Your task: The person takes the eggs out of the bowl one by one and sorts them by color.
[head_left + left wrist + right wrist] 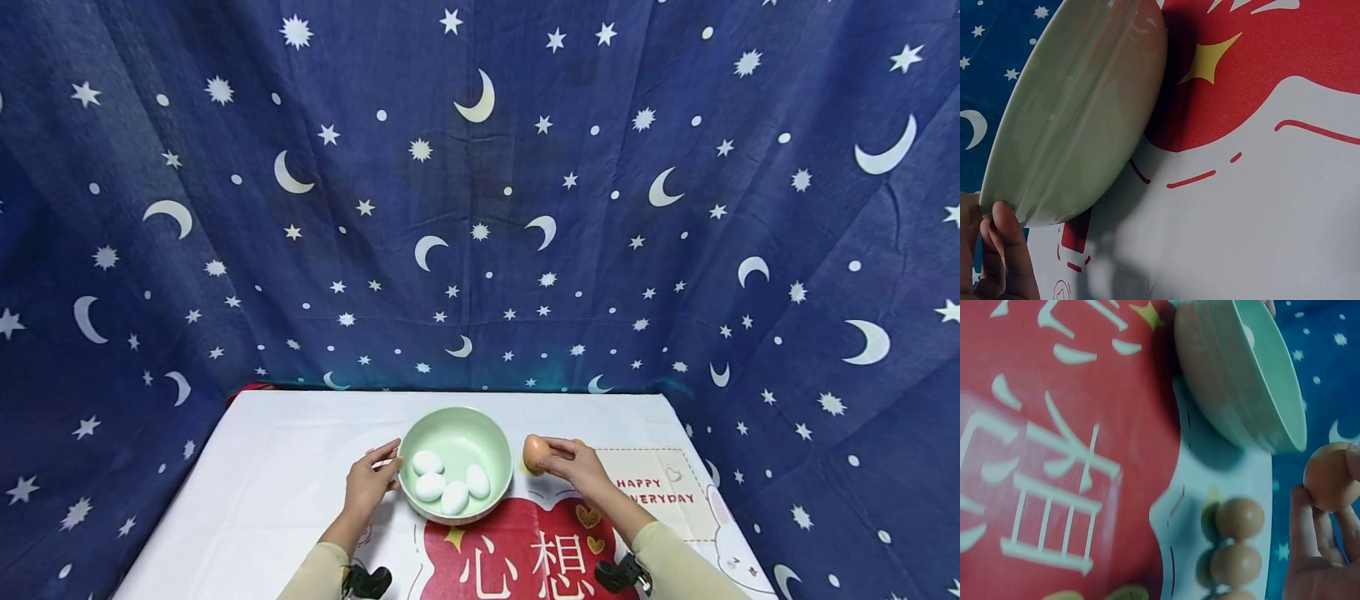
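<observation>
A pale green bowl (459,429) stands on the table with several white eggs (454,497) lying in it. At its left side my left hand (369,482) holds the rim; in the left wrist view the fingertips (1007,215) are against the bowl's edge. To the right of the bowl, my right hand (581,468) pinches a brown egg (536,454) between thumb and fingers. The right wrist view shows this egg (1330,478) held up near the bowl. More brown eggs (1239,519) lie in a row on the table below it, mostly hidden behind my hand in the head view.
A white cloth (300,442) with a red printed patch (517,550) and lettering covers the table. Behind and beside the table hangs a dark blue curtain (480,250) with moons and stars. Black wrist devices (367,581) sit near both sleeves.
</observation>
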The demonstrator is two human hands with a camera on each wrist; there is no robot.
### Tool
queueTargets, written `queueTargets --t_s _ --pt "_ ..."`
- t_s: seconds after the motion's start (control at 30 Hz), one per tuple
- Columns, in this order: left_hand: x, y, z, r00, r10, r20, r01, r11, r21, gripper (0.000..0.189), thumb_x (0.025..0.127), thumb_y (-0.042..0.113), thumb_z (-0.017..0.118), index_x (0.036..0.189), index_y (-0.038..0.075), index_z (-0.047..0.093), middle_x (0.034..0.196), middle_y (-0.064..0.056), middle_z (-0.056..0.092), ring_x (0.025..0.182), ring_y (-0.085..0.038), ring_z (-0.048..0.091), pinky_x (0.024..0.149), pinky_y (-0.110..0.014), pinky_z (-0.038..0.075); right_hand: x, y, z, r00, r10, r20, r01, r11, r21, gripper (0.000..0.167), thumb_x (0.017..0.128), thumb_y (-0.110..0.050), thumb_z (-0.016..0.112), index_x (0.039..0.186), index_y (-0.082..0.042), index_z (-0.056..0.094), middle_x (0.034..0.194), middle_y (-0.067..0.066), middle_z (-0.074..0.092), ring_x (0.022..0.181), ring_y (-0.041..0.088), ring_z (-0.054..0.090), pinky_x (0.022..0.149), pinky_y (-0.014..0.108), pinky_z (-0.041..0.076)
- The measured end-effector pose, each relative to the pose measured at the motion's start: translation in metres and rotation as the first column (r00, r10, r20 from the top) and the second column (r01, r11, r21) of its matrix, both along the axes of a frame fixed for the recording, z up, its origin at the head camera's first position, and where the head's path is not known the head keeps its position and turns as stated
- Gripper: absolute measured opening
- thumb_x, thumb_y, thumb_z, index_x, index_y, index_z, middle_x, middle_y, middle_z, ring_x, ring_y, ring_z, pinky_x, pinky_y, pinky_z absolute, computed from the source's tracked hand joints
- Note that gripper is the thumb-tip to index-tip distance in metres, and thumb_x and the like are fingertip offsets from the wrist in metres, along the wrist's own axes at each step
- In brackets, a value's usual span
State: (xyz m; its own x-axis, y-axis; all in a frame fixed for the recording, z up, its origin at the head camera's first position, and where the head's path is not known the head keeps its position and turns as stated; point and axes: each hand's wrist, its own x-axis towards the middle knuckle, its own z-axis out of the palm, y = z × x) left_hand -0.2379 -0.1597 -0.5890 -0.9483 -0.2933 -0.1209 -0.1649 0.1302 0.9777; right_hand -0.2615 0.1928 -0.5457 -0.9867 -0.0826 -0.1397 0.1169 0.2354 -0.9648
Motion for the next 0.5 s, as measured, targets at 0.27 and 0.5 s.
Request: queueTargets --t_s 0.27,0.5 --pt "0.000 -0.001 0.002 1.000 -0.018 -0.005 0.018 1.000 -0.003 0.039 0.090 0.008 0.069 0.129 0.002 0.064 0.118 -0.021 0.064 0.067 -0.007 0.063 0.058 -0.023 0.062 0.000 0.045 0.004 0.995 -0.098 0.010 0.097 0.992 0.087 0.060 0.088 -0.029 0.075 0.137 -0.001 0.056 0.133 0.021 0.060 0.119 0.030 0.061 0.097 0.039 0.058" --pt "0.000 -0.002 0.001 1.000 -0.002 0.006 0.003 1.000 -0.019 0.038 0.090 0.008 0.069 0.128 0.004 0.065 0.116 -0.018 0.064 0.067 -0.006 0.063 0.057 -0.022 0.062 -0.006 0.079 -0.001 0.983 -0.183 0.027 0.180 0.980 0.078 0.063 0.090 -0.030 0.072 0.141 -0.001 0.049 0.137 0.023 0.056 0.112 0.021 0.065 0.101 0.042 0.054"
